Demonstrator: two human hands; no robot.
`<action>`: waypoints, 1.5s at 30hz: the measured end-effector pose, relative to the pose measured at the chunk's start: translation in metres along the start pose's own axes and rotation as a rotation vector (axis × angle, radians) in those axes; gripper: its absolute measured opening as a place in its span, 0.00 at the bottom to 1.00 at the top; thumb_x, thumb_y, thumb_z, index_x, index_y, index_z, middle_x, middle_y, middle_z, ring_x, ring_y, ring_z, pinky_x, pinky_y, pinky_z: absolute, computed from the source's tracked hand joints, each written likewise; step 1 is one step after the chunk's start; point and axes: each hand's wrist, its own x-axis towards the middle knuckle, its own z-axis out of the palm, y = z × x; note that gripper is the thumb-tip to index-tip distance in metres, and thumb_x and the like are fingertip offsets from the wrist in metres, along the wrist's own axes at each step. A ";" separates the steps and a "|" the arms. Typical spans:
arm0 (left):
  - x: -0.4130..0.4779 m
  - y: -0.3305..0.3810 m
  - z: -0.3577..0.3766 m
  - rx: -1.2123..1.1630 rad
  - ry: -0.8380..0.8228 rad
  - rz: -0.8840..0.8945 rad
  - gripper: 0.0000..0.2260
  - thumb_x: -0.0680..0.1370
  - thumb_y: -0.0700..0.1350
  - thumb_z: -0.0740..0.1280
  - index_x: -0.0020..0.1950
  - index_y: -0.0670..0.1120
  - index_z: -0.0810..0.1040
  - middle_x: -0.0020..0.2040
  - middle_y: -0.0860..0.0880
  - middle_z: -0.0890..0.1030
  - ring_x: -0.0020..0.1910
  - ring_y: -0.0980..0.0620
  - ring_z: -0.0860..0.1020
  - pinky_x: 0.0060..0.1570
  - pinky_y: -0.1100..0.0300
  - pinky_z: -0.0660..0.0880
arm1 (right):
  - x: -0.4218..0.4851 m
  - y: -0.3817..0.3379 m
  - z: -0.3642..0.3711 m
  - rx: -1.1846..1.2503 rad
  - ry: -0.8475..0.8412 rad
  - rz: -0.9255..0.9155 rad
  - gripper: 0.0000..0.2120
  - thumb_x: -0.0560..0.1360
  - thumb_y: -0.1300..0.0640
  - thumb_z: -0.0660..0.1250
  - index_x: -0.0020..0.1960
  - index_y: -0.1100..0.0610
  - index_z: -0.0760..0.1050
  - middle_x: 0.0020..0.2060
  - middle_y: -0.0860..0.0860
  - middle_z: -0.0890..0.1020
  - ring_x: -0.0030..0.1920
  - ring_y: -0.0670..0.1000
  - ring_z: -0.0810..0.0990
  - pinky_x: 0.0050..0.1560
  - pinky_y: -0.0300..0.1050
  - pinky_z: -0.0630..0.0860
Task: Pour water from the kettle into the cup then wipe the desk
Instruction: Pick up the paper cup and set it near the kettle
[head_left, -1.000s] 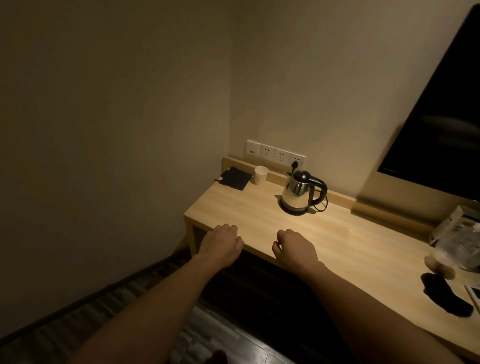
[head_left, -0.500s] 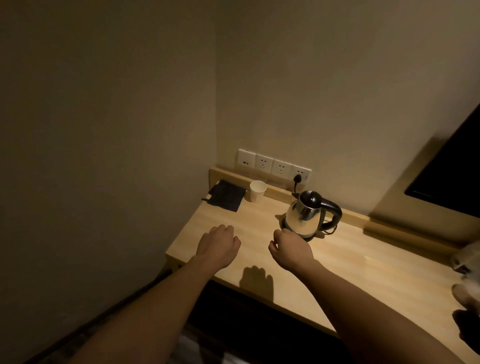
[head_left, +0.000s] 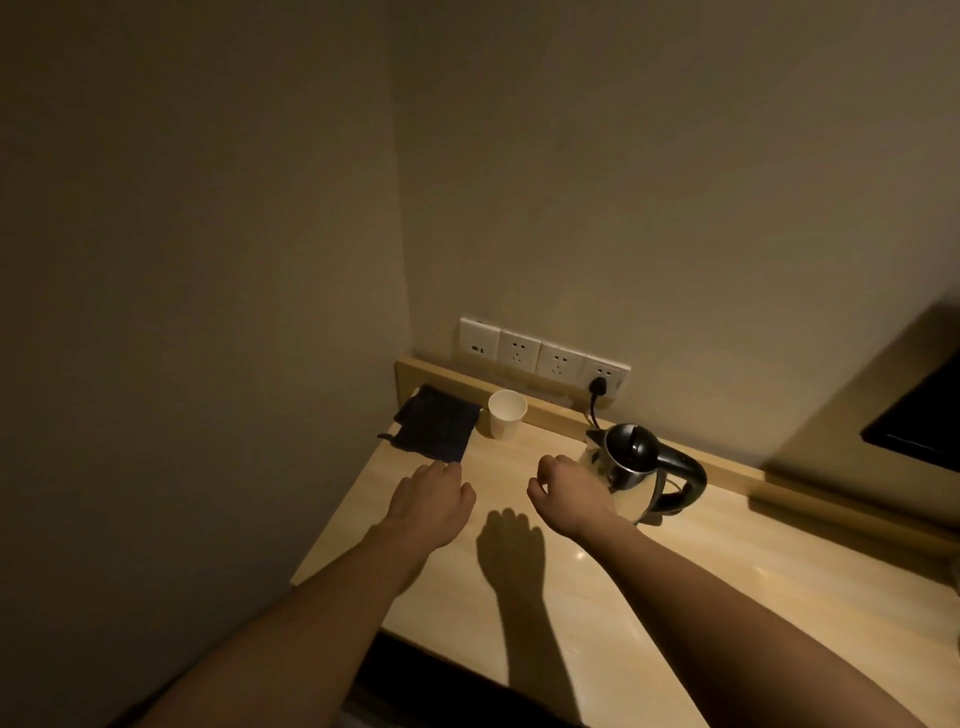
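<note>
Just beyond the right hand (head_left: 569, 496), the kettle (head_left: 631, 470) stands upright on the wooden surface (head_left: 649, 597), its base partly hidden behind the knuckles. Both hands hover empty: the right loosely curled, the left hand (head_left: 434, 496) loosely bent near a dark cloth (head_left: 439, 423). The kettle's steel body looks rigid and smooth, likely heavy if filled, and possibly hot. The black handle (head_left: 683, 475), looping away to the right of that hand, is the safe hold. Its spout (head_left: 595, 439) points left toward the paper cup (head_left: 506, 415), which sits farther back between the 2 hands. The cup seems light, thin-walled and easy to tip. A cord (head_left: 592, 410) runs to the wall socket (head_left: 602, 376).
</note>
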 end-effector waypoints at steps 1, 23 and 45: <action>0.010 0.002 0.003 0.001 -0.006 -0.006 0.12 0.85 0.51 0.56 0.56 0.46 0.75 0.49 0.48 0.75 0.47 0.49 0.74 0.47 0.52 0.73 | 0.012 0.002 0.001 0.020 -0.017 -0.004 0.13 0.83 0.47 0.60 0.56 0.55 0.76 0.49 0.53 0.80 0.45 0.52 0.79 0.46 0.51 0.82; 0.211 0.001 0.043 -0.122 -0.164 -0.088 0.21 0.76 0.52 0.75 0.65 0.46 0.73 0.62 0.45 0.77 0.62 0.45 0.77 0.64 0.48 0.76 | 0.207 0.040 0.041 0.207 -0.238 0.160 0.31 0.73 0.46 0.76 0.71 0.55 0.69 0.63 0.56 0.79 0.61 0.58 0.79 0.57 0.55 0.80; 0.210 -0.017 0.053 -0.320 -0.187 0.101 0.25 0.72 0.51 0.80 0.66 0.48 0.77 0.62 0.47 0.81 0.61 0.46 0.80 0.59 0.46 0.81 | 0.173 0.032 0.062 0.497 -0.123 0.262 0.32 0.72 0.51 0.80 0.69 0.57 0.70 0.65 0.55 0.81 0.62 0.57 0.80 0.56 0.52 0.78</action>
